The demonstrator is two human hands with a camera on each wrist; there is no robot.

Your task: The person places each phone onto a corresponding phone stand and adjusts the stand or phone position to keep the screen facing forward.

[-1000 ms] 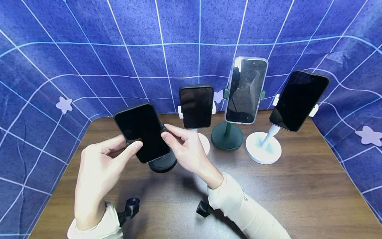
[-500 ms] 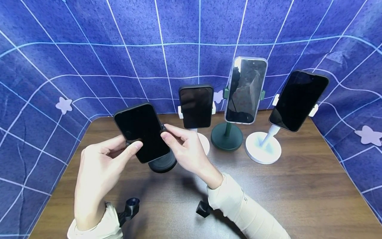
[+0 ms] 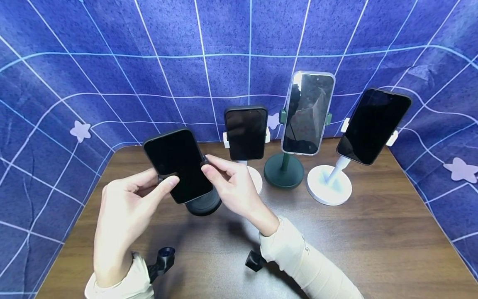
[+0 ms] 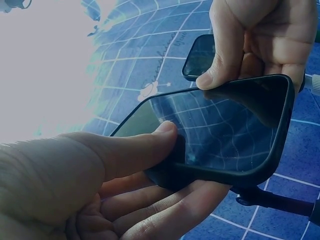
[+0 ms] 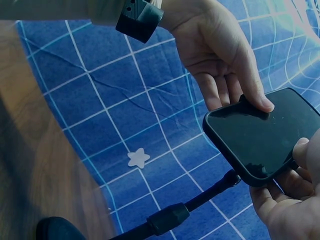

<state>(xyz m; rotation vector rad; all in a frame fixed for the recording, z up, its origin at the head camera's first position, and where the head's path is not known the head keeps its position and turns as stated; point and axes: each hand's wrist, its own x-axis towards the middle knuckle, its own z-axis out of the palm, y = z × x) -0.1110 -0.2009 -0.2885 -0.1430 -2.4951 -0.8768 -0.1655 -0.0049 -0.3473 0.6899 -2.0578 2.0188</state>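
Note:
A black smartphone (image 3: 177, 162) leans on a black phone stand whose round base (image 3: 203, 204) shows beneath it in the head view. My left hand (image 3: 128, 203) grips its left edge, thumb lying over the dark screen, other fingers behind. At the right edge, my right hand (image 3: 237, 187) pinches between thumb and index finger, beside a small dark clamp arm (image 3: 204, 159). In the left wrist view the left fingers (image 4: 160, 210) curl under the phone. The stand's pole (image 5: 170, 219) runs down from behind the phone in the right wrist view. Most of the holder is hidden by the phone.
To the right stand three more phones: a black one (image 3: 246, 133) on a white stand, one in a clear case (image 3: 308, 112) on a green stand, and a tilted black one (image 3: 375, 124) on a white stand. Blue gridded cloth (image 3: 224, 37) backs the wooden table (image 3: 388, 232).

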